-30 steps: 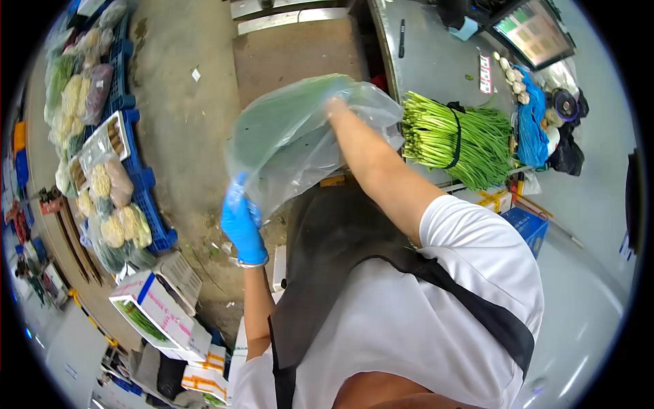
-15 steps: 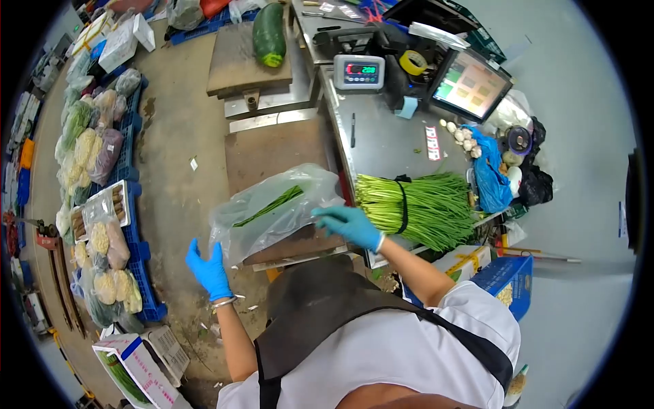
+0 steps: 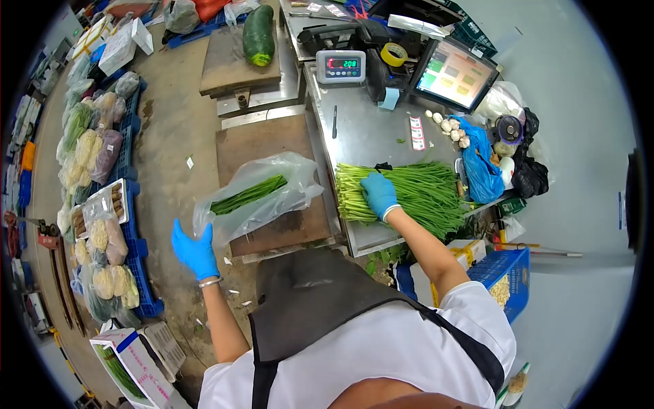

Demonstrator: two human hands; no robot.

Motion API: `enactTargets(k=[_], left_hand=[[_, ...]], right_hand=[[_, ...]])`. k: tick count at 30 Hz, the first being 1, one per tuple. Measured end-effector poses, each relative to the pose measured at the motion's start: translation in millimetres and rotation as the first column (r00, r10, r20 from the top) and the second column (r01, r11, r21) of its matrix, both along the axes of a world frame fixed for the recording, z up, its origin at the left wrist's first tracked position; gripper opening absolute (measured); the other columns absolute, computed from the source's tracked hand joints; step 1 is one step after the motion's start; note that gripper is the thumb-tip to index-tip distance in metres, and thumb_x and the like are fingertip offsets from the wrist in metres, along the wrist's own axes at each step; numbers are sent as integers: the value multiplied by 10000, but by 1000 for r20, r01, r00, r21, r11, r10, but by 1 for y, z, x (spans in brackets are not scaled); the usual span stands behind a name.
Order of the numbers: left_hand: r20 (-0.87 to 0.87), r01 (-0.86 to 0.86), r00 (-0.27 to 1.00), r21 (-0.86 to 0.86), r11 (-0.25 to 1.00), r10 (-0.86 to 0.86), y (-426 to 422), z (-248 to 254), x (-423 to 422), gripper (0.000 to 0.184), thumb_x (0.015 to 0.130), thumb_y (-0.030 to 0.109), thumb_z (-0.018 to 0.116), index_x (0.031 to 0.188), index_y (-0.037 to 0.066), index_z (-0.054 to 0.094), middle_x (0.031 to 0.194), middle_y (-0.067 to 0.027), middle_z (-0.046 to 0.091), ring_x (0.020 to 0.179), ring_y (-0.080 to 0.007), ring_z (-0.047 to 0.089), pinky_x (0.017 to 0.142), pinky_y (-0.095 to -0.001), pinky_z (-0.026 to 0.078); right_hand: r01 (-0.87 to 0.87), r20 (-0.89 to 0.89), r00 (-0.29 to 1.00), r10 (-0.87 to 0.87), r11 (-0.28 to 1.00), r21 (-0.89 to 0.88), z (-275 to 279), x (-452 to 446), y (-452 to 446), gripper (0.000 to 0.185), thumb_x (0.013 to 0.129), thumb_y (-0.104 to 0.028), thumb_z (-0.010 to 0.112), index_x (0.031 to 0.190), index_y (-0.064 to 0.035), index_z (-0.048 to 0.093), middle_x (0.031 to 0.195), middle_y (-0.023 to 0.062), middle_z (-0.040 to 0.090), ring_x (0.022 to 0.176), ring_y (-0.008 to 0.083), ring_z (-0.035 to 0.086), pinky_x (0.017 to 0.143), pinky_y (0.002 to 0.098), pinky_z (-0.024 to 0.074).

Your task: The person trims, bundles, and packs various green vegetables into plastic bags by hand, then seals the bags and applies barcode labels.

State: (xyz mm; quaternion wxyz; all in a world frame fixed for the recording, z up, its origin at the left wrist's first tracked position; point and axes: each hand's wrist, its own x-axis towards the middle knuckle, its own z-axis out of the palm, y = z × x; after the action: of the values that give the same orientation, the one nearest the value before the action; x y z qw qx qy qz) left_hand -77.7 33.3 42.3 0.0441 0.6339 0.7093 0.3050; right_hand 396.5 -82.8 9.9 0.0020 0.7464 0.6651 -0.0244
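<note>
A clear plastic bag [image 3: 300, 178] lies on the brown board with a small bunch of green chives [image 3: 248, 193] inside it. My left hand [image 3: 193, 251], in a blue glove, is raised beside the bag's left end, thumb and fingers apart and holding nothing. On the steel table to the right lies a large bundle of chives [image 3: 432, 194], tied with a dark band. My gloved right hand [image 3: 378, 193] rests on the bundle near the band, its fingers curled over the stems. The stems under that hand are hidden.
A scale display [image 3: 340, 66] and a touchscreen [image 3: 455, 73] stand behind the bundle. Garlic bulbs [image 3: 449, 127] and a blue plastic bag [image 3: 482, 167] lie to its right. A large green gourd [image 3: 259, 35] sits on the far platform [image 3: 221, 61]. Bagged vegetables [image 3: 88, 150] fill pallets at left.
My right hand has moved right from above the plastic bag onto the chive bundle. My left hand stays open at the bag's left end. More of the chives inside the bag shows.
</note>
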Motion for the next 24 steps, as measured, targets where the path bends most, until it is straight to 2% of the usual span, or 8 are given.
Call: enactTargets(k=[3, 4, 7, 8, 13, 15, 18, 24], left_hand=[[-14, 20, 1000, -34, 999, -21, 11, -7, -2, 841, 702, 366, 827, 1367, -2, 466, 1273, -238, 559, 1154, -385, 542, 962, -458, 441], [-4, 32, 999, -61, 998, -33, 15, -9, -2, 841, 703, 369, 825, 1366, -5, 466, 1256, -241, 571, 1136, -384, 556, 951, -454, 449], [44, 31, 999, -182, 983, -23, 23, -12, 1, 827, 736, 385, 799, 1388, 13, 451, 1283, -237, 566, 1153, -373, 564, 953, -437, 452], [39, 34, 999, -186, 982, -27, 25, -14, 1, 815, 739, 375, 797, 1380, 5, 456, 1262, -238, 578, 1134, -374, 574, 942, -437, 458], [92, 48, 995, -240, 970, -26, 19, -10, -2, 746, 786, 344, 764, 1372, -6, 463, 1247, -242, 592, 1133, -358, 587, 941, -425, 464], [109, 50, 994, -250, 967, -23, 16, -14, -6, 730, 805, 341, 751, 1380, -2, 458, 1272, -240, 582, 1154, -344, 582, 955, -417, 460], [155, 60, 988, -258, 964, -20, 15, -19, -10, 720, 821, 342, 739, 1388, 2, 453, 1303, -238, 564, 1177, -334, 574, 969, -410, 454], [233, 74, 972, -269, 960, -10, 11, -19, -6, 713, 824, 341, 737, 1388, 6, 456, 1312, -237, 558, 1179, -335, 573, 971, -409, 453]], right_hand=[[128, -120, 984, -129, 992, -14, 20, -15, 0, 172, 810, -103, 581, 982, -100, 591, 887, 152, 608, 911, 354, 610, 739, 468, 509], [115, -131, 985, -108, 992, 48, 7, -11, 1, 164, 823, -109, 568, 984, -110, 599, 888, 157, 612, 871, 358, 624, 716, 473, 512], [28, -103, 994, -32, 999, -42, -18, -1, 5, 149, 830, -105, 552, 972, -108, 597, 895, 168, 612, 808, 367, 634, 687, 476, 514], [-22, -53, 998, 18, 997, -73, -24, 2, 8, 140, 822, -145, 604, 949, -98, 571, 943, 168, 585, 758, 388, 609, 633, 486, 485], [-58, -162, 984, 69, 995, 75, 9, -7, 3, 117, 843, -158, 560, 950, -114, 582, 908, 139, 603, 764, 378, 617, 651, 471, 493], [-47, -328, 938, 111, 979, 196, 21, -7, 0, 147, 865, -222, 578, 969, -119, 565, 917, 142, 617, 790, 376, 621, 672, 465, 491], [162, -382, 899, -213, 973, -163, 29, -3, 8, 228, 893, -284, 592, 1047, -118, 566, 980, 148, 664, 860, 368, 641, 713, 462, 501], [124, -213, 966, -144, 987, -105, 1, -14, 23, 350, 850, -314, 660, 1107, -88, 589, 1065, 149, 665, 916, 362, 646, 780, 461, 500]])
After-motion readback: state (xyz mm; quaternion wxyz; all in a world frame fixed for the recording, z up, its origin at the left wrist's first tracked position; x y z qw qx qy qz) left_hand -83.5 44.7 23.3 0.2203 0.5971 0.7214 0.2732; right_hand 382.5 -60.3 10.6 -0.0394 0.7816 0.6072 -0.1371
